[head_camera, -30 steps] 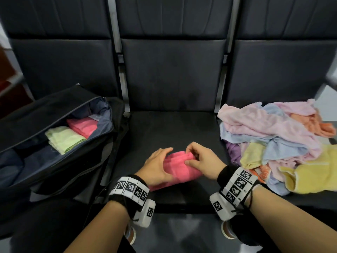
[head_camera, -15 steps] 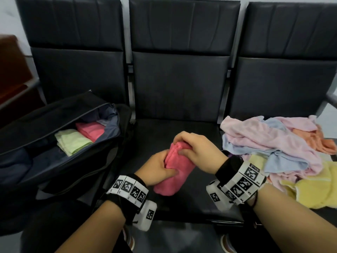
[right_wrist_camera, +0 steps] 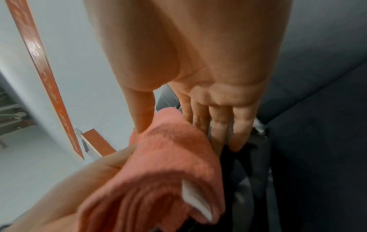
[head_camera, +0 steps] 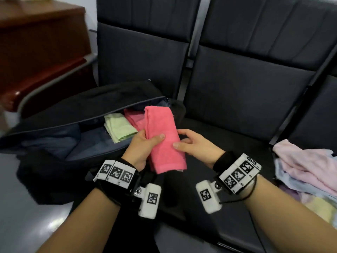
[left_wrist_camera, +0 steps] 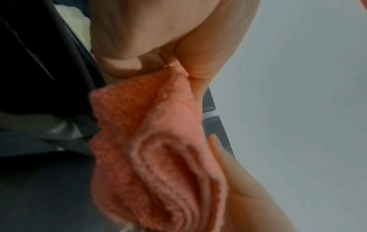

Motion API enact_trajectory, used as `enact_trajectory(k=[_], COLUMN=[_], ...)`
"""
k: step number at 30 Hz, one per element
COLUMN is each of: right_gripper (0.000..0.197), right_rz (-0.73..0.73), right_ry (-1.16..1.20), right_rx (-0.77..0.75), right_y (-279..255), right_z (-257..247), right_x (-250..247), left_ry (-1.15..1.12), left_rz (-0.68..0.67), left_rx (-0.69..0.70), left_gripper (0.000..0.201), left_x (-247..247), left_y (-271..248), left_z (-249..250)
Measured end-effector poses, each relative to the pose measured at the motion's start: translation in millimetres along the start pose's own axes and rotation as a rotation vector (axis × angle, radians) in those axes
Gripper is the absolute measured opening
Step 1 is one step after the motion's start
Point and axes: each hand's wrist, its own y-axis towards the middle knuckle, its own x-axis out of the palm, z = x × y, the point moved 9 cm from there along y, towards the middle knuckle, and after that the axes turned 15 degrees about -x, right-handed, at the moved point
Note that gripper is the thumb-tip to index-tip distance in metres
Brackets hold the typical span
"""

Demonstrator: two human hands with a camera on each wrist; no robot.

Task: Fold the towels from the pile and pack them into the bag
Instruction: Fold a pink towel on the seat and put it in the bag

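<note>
Pink terry fills the middle of your head view: the folded pink towel (head_camera: pixel 163 141) is held in the air, its far end over the mouth of the open black bag (head_camera: pixel 76 115), its near end hanging past your wrists. Your left hand (head_camera: pixel 141 148) grips it, thumb laid across the top face and the other fingers hidden behind the cloth. Your right hand (head_camera: pixel 195 145) sits at the towel's right edge with fingers nearly straight; from the head view you cannot tell how firmly it holds. The right wrist view adds that the thumb lies on one face and the straight fingers (right_wrist_camera: pixel 220 122) run along the other, and it shows a white label at the towel's hem, which the head view barely catches. The left wrist view, blurred, shows the stacked folds at the towel's (left_wrist_camera: pixel 151 141) end and your left hand (left_wrist_camera: pixel 168 39) closed on the cloth. Inside the bag you see a folded green towel (head_camera: pixel 119 126) and a folded pink one (head_camera: pixel 134 118), the latter partly covered by the towel you hold. The pile of loose towels (head_camera: pixel 308 167) is cut off by the right edge on the neighbouring black seat (head_camera: pixel 228 139). A brown wooden cabinet (head_camera: pixel 42 42) stands behind the bag.
</note>
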Motion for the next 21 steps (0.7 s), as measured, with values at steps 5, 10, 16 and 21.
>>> enact_trajectory(k=[5, 10, 16, 21], right_gripper=[0.062, 0.054, 0.040, 0.020], right_rz=[-0.030, -0.068, -0.188, -0.170], right_ry=[0.028, -0.043, -0.115, 0.098], right_rx=[-0.016, -0.036, 0.111, 0.145], right_y=[78.7, 146.4, 189.9, 219.3], right_z=[-14.6, -11.8, 16.7, 10.2], right_x=[54.7, 109.8, 166.2, 187.7], left_ry=[-0.122, -0.218, -0.129, -0.112], left_rz=[0.063, 0.236, 0.323, 0.331], left_rx=[-0.045, -0.219, -0.470, -0.423], left_gripper=[0.036, 0.036, 0.051, 0.051], left_x=[-69.3, -150.8, -200.3, -214.4], left_y=[29.1, 61.5, 80.9, 96.6], left_z=[21.9, 16.9, -4.8, 22.1])
